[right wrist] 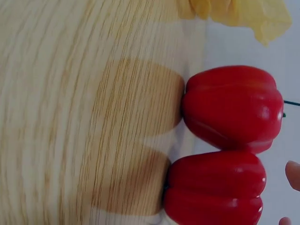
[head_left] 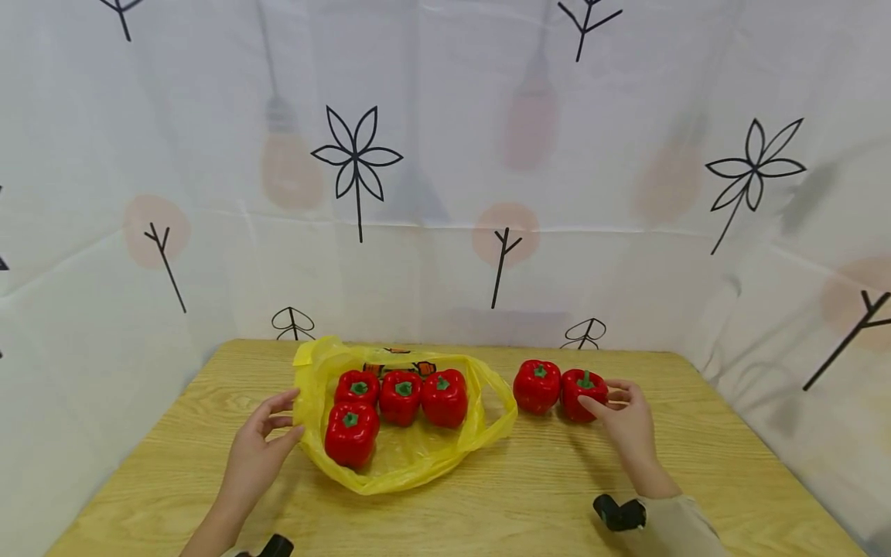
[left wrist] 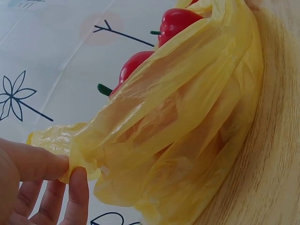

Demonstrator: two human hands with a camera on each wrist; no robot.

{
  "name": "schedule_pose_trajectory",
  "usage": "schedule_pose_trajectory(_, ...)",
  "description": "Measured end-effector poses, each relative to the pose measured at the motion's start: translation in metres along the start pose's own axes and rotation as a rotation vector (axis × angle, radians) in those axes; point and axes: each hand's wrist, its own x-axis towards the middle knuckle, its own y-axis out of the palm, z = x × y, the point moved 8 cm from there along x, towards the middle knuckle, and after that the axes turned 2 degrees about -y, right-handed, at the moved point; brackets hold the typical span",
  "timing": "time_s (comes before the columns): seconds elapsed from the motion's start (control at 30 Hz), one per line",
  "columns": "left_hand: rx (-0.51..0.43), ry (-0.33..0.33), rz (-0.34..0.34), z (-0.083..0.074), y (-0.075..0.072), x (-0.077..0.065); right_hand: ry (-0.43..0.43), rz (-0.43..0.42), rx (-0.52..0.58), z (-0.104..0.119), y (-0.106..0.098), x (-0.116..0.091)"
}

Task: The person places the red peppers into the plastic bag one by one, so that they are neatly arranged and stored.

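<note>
My left hand (head_left: 252, 455) pinches the left rim of a yellow plastic bag (head_left: 407, 470) between thumb and fingertips; the left wrist view shows the crinkled film (left wrist: 173, 154) drawn out from that grip. Several red bell peppers with green stems, one of them a front pepper (head_left: 350, 435), sit inside the bag, whose mouth faces me. To its right two more stand on the table side by side, a left pepper (head_left: 537, 387) and a right pepper (head_left: 576, 391). My right hand (head_left: 632, 427) is spread around the right pepper; in the right wrist view its thumb (right wrist: 293, 176) shows apart from the skin.
The wooden table (head_left: 515, 503) carries everything. Behind it hangs a pale patterned cloth (head_left: 431, 155). A loop handle (head_left: 503, 410) of the bag reaches close to the left loose pepper. A black wrist device (head_left: 619, 514) sits at my right sleeve.
</note>
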Motion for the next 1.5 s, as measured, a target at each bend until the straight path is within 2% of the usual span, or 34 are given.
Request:
schedule_pose_trajectory(0.17, 0.004, 0.002, -0.001, 0.0, 0.0, 0.0, -0.015, 0.025, -0.043, -0.004, -0.002, 0.008)
schedule_pose_trajectory(0.33, 0.008, -0.015, 0.002, 0.0, 0.0, 0.001, -0.013, 0.087, -0.077, -0.009, 0.002, 0.016)
schedule_pose_trajectory(0.57, 0.013, -0.035, 0.0, 0.002, 0.0, 0.001, 0.018, 0.203, -0.058, -0.021, 0.013, 0.025)
schedule_pose_trajectory(0.7, 0.012, -0.034, -0.002, 0.003, 0.0, 0.001, 0.027, 0.241, -0.061, -0.025, 0.019, 0.028)
schedule_pose_trajectory(1.03, 0.008, 0.045, -0.016, 0.0, 0.0, 0.0, 0.042, 0.238, -0.038, -0.033, 0.024, 0.029)
schedule_pose_trajectory(1.5, 0.002, -0.001, 0.001, 0.001, 0.0, 0.0, 0.044, 0.207, -0.043, -0.029, 0.021, 0.025)
